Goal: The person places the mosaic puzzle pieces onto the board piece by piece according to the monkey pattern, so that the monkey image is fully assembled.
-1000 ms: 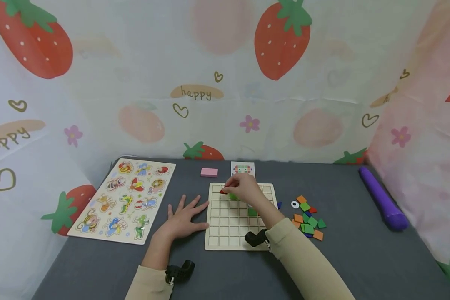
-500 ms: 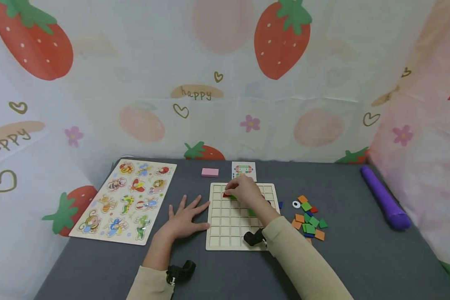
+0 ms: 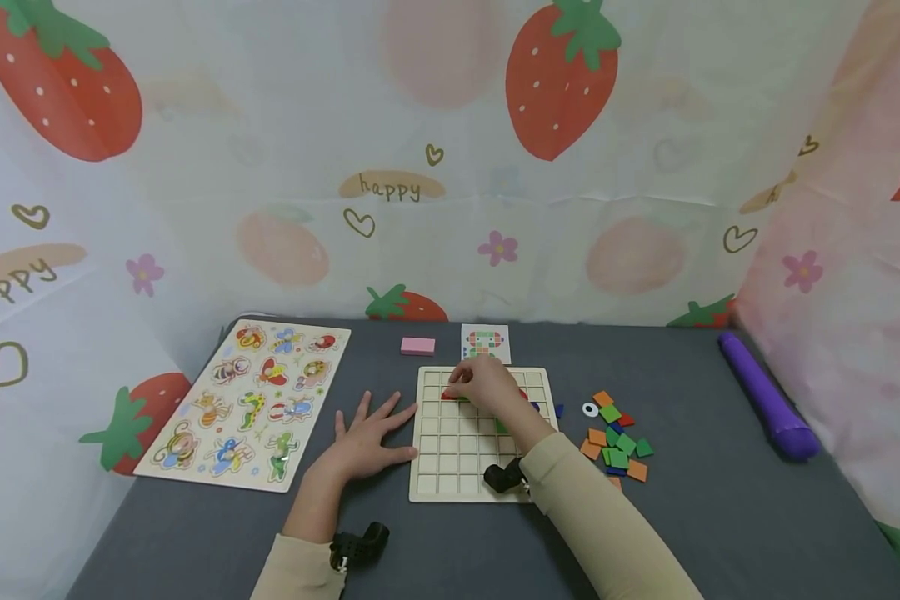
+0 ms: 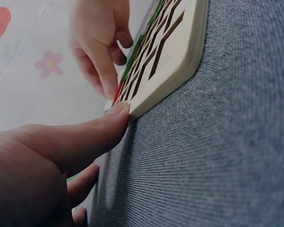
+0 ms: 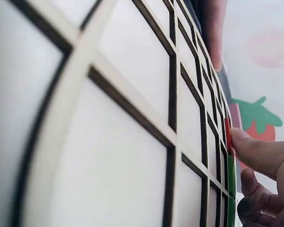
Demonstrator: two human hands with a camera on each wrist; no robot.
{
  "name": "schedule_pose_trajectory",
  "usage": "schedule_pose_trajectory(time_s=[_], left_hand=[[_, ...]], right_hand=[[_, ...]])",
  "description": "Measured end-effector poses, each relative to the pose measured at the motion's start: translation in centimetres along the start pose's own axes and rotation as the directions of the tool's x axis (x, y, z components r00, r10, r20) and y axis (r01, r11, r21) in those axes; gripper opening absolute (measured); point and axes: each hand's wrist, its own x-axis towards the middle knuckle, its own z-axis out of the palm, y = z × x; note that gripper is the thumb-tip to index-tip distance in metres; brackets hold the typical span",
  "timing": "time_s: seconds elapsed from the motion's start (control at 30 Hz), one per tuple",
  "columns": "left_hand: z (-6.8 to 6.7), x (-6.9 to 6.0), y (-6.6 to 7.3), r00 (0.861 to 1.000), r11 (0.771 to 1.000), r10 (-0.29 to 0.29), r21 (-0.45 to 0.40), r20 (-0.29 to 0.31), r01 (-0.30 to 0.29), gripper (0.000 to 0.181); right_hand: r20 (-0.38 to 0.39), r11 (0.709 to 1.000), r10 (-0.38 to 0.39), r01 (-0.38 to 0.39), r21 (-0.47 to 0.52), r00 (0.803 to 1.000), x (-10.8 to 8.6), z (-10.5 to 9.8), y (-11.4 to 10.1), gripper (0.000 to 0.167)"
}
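The right hand [image 3: 487, 387] is over the upper left of the gridded wooden board [image 3: 448, 461], its fingertips at a red piece [image 3: 447, 396]. In the right wrist view a digit touches the red piece [image 5: 228, 135], beside a green piece [image 5: 231, 175] along the board's edge; the other fingers curl below. The left hand [image 3: 367, 437] lies spread on the table at the board's left side. Its thumb touches the board's edge in the left wrist view, where the right hand [image 4: 102, 45] reaches down to the red piece [image 4: 117, 92]. Part of the board is hidden by the right arm.
Right of the board lie a white ring [image 3: 590, 409] and loose coloured pieces [image 3: 617, 457]. Behind it are a patterned card [image 3: 486, 340] and a pink block [image 3: 417, 346]. An insect picture board [image 3: 251, 400] lies left; a purple cylinder [image 3: 768, 396] lies far right.
The right hand has shifted slightly right and down, bringing the red piece from the board's upper left down to the spot left of the green piece. The left hand stays in place.
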Motion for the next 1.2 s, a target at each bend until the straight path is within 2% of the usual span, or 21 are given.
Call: schedule_pose_trajectory(time_s=[0.13, 0.33, 0.77, 1.2], left_hand=[[0.0, 0.0, 0.1, 1.000, 1.000, 0.000, -0.003, 0.003, 0.000, 0.074], [0.1, 0.2, -0.1, 1.000, 1.000, -0.008, -0.013, 0.009, 0.008, 0.075], [0.0, 0.1, -0.1, 1.000, 1.000, 0.007, -0.011, 0.007, -0.007, 0.076], [-0.1, -0.1, 0.2, 1.000, 1.000, 0.013, -0.016, 0.000, -0.013, 0.077]], right_hand=[[-0.019, 1.000, 0.003, -0.003, 0.000, 1.000, -0.5, -0.2, 0.0, 0.019], [-0.041, 0.998, -0.002, 0.005, 0.068, 0.999, -2.3, -1.3, 0.2, 0.022], [-0.150, 0.988, 0.006, 0.018, 0.157, 0.989, -6.8, -4.6, 2.6, 0.024], [-0.193, 0.992, 0.041, -0.016, 0.127, 0.980, -9.8, -7.5, 5.0, 0.023]])
